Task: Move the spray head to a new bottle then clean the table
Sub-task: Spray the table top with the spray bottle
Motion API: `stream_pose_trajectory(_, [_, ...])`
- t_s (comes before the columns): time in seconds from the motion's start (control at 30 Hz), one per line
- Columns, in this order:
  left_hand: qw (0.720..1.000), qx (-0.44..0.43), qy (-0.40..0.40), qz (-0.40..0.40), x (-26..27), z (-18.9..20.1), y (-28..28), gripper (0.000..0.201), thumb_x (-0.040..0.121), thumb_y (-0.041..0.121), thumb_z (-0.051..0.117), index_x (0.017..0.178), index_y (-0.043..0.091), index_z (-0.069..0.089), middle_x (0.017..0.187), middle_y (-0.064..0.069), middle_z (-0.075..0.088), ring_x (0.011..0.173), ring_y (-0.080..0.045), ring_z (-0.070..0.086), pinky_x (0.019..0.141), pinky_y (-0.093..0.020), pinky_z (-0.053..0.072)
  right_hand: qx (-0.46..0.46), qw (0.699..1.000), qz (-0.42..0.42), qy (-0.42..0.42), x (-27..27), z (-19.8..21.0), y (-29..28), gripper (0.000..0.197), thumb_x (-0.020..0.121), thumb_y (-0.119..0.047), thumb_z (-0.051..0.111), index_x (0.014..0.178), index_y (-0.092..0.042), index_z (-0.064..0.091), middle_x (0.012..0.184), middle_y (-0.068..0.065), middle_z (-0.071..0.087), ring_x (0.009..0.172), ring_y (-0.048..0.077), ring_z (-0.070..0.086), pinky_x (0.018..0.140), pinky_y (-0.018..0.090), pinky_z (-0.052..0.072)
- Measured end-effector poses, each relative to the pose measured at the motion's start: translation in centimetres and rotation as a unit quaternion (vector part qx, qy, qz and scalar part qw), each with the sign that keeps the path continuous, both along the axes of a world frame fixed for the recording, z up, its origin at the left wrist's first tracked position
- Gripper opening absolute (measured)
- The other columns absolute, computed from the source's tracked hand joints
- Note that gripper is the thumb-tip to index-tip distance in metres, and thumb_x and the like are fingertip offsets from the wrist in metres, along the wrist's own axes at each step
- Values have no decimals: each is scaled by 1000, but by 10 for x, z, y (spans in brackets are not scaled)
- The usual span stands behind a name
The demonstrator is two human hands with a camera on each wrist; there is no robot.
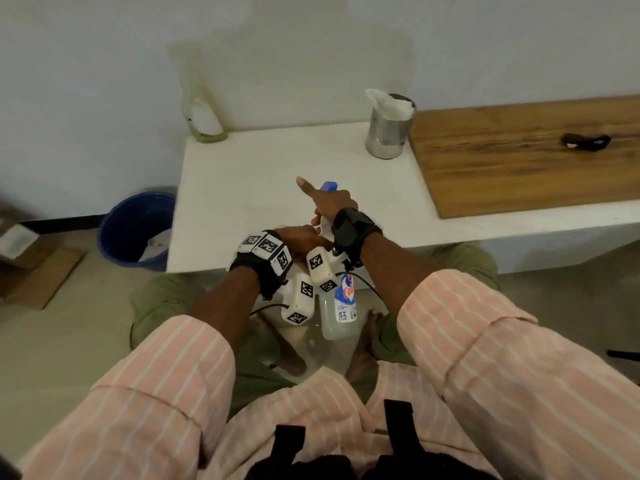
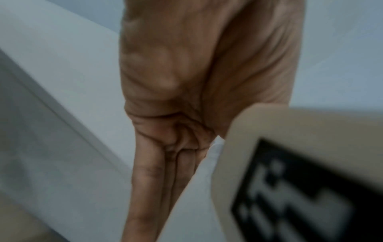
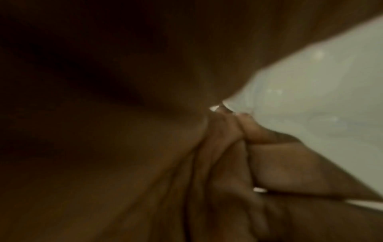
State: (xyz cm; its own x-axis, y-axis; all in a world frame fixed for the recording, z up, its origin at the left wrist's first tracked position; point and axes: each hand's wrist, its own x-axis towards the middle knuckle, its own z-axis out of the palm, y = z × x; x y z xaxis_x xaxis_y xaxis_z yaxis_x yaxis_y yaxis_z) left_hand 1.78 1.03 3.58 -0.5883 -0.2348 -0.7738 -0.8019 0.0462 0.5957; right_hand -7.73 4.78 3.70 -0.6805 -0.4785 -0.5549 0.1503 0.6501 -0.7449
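A clear bottle (image 1: 341, 313) with a blue and white label hangs in front of the white table's (image 1: 242, 174) near edge, above my lap. On its top is the spray head (image 1: 328, 186), white with a blue nozzle. My right hand (image 1: 330, 206) grips that spray head, with the index finger stretched out over the table. Just below, my left hand (image 1: 301, 237) wraps the bottle's neck. The right wrist view is dark; curled fingers (image 3: 238, 131) lie against a pale plastic surface (image 3: 311, 90). The left wrist view is blurred and shows my left hand (image 2: 176, 98) from close up.
A steel can (image 1: 388, 133) holding a white cloth (image 1: 389, 103) stands at the table's back. A pale translucent bottle (image 1: 204, 119) leans at the back left corner. A wooden board (image 1: 519, 150) with a black item (image 1: 585, 142) lies to the right. A blue bucket (image 1: 135, 230) sits on the floor to the left.
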Motion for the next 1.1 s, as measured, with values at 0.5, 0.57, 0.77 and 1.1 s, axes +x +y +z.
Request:
stream_pose_trajectory(0.5, [982,40,34,182,96,-7,-38,7,93,12,56,100,8,56,63,-3,68,59,-16,66,63,-29,54,-31,970,243,-6,97,-2,-69,71,58,-85,58,77,-17,61,68,0,70,74,18,67,84,36,55])
stream_pose_trajectory(0.57, [980,66,44,184,94,-7,-32,7,91,13,60,98,11,59,65,-2,70,59,-15,68,58,-28,56,-16,962,273,-23,93,-2,-64,77,53,-87,61,77,-14,67,75,3,74,83,21,69,90,41,53])
stream_pose_trajectory(0.77, [980,130,37,148,74,-8,-6,61,76,18,71,132,9,49,122,-23,62,114,-40,60,103,-52,45,1,976,217,15,74,-10,-33,70,59,-83,61,84,-17,63,74,-2,68,74,16,64,71,30,51])
stream_pose_trajectory(1.1, [999,44,-21,-5,23,2,15,26,87,12,65,108,0,58,91,-13,67,71,-21,69,66,-30,60,43,997,0,64,22,-7,17,68,71,-83,48,78,-16,57,62,0,65,49,12,59,45,23,37])
